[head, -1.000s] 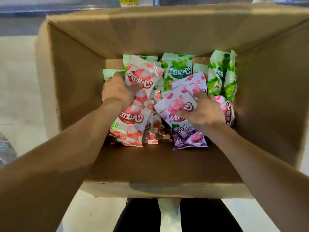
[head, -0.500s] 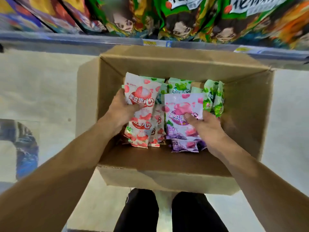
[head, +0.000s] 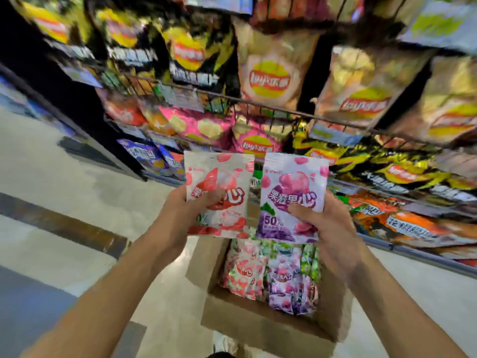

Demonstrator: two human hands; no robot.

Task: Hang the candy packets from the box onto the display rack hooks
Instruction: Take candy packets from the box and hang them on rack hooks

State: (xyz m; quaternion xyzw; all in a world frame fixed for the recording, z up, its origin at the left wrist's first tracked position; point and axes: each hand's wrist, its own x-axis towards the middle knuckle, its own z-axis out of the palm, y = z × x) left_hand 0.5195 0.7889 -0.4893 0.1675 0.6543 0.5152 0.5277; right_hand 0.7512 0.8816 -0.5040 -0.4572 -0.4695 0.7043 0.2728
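Note:
My left hand (head: 180, 213) grips a red-and-white candy packet (head: 219, 177), thumb across its front. My right hand (head: 330, 228) grips a purple-and-white candy packet (head: 291, 182) the same way. Both packets are held upright side by side, above the open cardboard box (head: 258, 326) on the floor. Inside the box lie more red, purple and green packets (head: 271, 275). The display rack hooks are not clearly visible in this blurred view.
Wire shelves (head: 258, 102) packed with crisp bags (head: 271, 76) fill the upper half, close behind the held packets. More snack bags (head: 413, 223) sit on lower shelves at right. Pale floor (head: 64, 177) stretches to the left of the box.
Both hands have lifted their packets up out of the box. The view has swung upward from the box to the shelves.

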